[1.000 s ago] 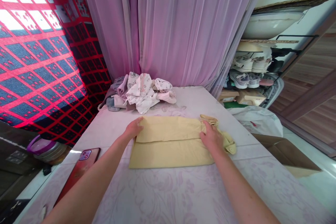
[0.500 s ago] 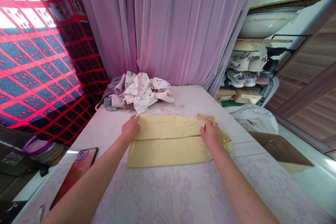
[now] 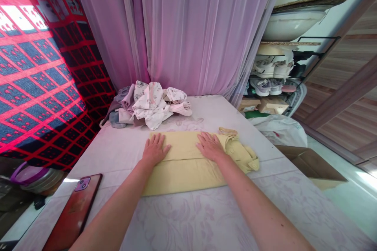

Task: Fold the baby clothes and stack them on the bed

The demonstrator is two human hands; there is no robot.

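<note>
A yellow garment [image 3: 182,180] lies folded into a long flat shape on the table, its far part folded over toward the middle. The collar or cuff end with buttons sits bunched at the right. My left hand [image 3: 154,150] rests flat on the garment's far left part, fingers spread. Palm down, my right hand [image 3: 209,147] lies on the folded layer right of the middle, its fingers stretched out. Neither hand grips the cloth.
Behind the garment is a pile of crumpled clothes [image 3: 153,104]. A red phone [image 3: 73,208] lies at the table's left. The patterned tablecloth [image 3: 182,223] covers the table. To the right stand a shoe rack [image 3: 266,72] and an open cardboard box [image 3: 309,162].
Both hands have let go of the garment's far edge and now lie flat on it. My right hand has moved left, away from the bunched end. The view has shifted slightly.
</note>
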